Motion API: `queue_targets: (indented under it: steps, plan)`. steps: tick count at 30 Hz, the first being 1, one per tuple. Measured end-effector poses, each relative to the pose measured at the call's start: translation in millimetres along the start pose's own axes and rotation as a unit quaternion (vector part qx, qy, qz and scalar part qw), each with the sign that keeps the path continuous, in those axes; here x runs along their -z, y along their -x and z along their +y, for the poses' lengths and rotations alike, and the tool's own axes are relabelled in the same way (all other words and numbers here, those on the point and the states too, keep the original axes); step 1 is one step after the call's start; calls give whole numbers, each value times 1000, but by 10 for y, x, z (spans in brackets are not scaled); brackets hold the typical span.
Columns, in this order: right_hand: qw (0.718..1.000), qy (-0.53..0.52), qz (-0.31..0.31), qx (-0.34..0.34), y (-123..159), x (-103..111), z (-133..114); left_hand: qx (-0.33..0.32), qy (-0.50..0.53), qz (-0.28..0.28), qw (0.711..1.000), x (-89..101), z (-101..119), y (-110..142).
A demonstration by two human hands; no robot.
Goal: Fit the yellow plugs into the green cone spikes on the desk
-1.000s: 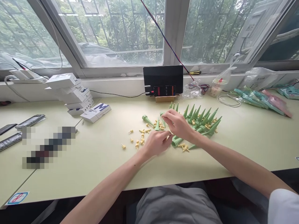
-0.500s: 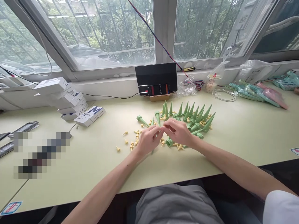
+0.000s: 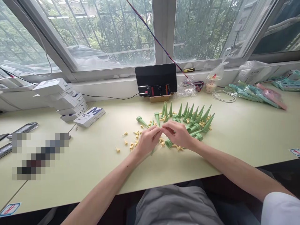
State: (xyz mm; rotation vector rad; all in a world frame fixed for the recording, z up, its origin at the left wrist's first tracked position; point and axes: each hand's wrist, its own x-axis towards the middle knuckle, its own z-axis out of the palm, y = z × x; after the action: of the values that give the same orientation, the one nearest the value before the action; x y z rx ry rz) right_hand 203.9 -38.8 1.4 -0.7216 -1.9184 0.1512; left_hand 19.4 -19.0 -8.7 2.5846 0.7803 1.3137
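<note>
My left hand is closed, its thumb and fingers pinched together. A thin green point pokes out beneath it, apparently the end of a green plastic spike held in the palm. Against its fingertips press those of my right hand, also closed in a pinch; whatever lies between them is too small or hidden to see. Beyond and right of the hands is a cluster of green plastic spikes, some upright, others lying down. Small yellow plastic fittings are scattered to the left and among the spikes.
A phone leans on a black tablet by the window. White boxes are stacked at left, with another box beside them. A bagged cup, a white cable and coloured plastic packets sit at back right.
The view has shifted very slightly. Both hands stay pinched together at the same spot, with only small finger movements; the spikes and fittings lie as before.
</note>
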Motion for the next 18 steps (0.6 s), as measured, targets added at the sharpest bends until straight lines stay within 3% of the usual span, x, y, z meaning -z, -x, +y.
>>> queue_targets:
  steps: [18]
  plan:
    - [999,-4,4,-51,43,-42,10,38,-31,-20,999,-29,-2,18]
